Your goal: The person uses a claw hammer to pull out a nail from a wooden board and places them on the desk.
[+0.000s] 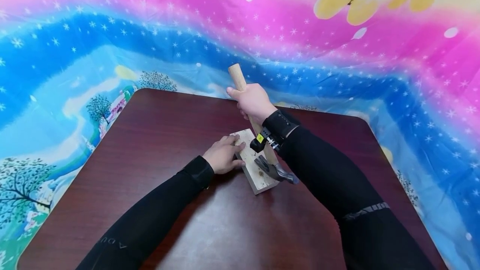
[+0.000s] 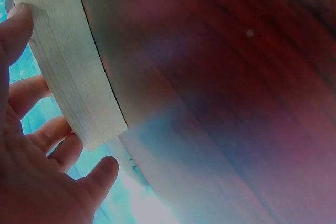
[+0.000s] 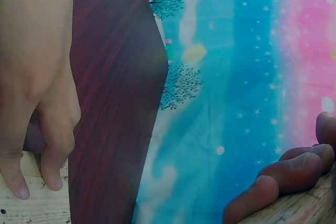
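A pale wooden block [image 1: 248, 173] lies at an angle on the tabletop. My left hand [image 1: 222, 155] presses its fingertips on the block's left edge; the left wrist view shows that hand [image 2: 47, 150] along one side of the block [image 2: 73, 56]. My right hand [image 1: 256, 102] grips a claw hammer by its wooden handle [image 1: 237, 76], the butt pointing up and away. Low over the block's near end is the metal hammer head [image 1: 275, 171], claw to the left. Whether the claw touches a nail cannot be told. In the right wrist view, fingers [image 3: 291, 174] curl around the handle [image 3: 310, 203].
The dark red-brown wooden table [image 1: 161, 136] has rounded far corners. Behind it hangs a colorful cloth backdrop [image 1: 210, 28] with snowflakes and trees. Small dark marks dot the block's top. A wrist camera [image 1: 258, 143] on the right wrist partly covers the block and handle.
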The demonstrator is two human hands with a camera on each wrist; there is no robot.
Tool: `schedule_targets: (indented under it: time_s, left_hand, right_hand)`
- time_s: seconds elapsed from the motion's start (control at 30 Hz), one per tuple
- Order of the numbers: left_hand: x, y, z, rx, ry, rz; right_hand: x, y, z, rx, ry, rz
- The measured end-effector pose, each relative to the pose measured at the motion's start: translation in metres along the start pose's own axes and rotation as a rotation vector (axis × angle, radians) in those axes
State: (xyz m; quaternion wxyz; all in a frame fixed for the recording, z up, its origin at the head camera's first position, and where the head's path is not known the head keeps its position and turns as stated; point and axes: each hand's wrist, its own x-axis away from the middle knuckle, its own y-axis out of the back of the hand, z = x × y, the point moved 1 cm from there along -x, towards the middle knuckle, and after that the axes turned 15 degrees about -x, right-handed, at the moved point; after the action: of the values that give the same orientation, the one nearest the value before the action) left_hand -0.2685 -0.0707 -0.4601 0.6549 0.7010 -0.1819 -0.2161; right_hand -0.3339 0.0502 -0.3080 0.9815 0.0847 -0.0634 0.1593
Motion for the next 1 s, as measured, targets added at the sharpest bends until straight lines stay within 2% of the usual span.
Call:
schedule_targets:
  time_s: [0.33, 0.5, 0.7, 1.0]
  left_hand:
    - [0.001, 0.000, 0.002, 0.035, 0.027, 0.028]
    - [0.000, -0.001, 0.002, 0.032, 0.030, 0.033]
    - [-0.001, -0.001, 0.001, 0.033, 0.020, 0.032]
    - [-0.002, -0.003, 0.001, 0.010, 0.026, 0.042]
  right_hand:
    - [-0.010, 0.001, 0.002, 0.027, 0.005, -0.067]
    - [-0.016, 0.002, 0.002, 0.010, 0.022, -0.072]
    - [-0.022, 0.002, 0.001, 0.000, 0.001, -0.076]
    - [-0.025, 0.000, 0.007, -0.035, 0.041, -0.093]
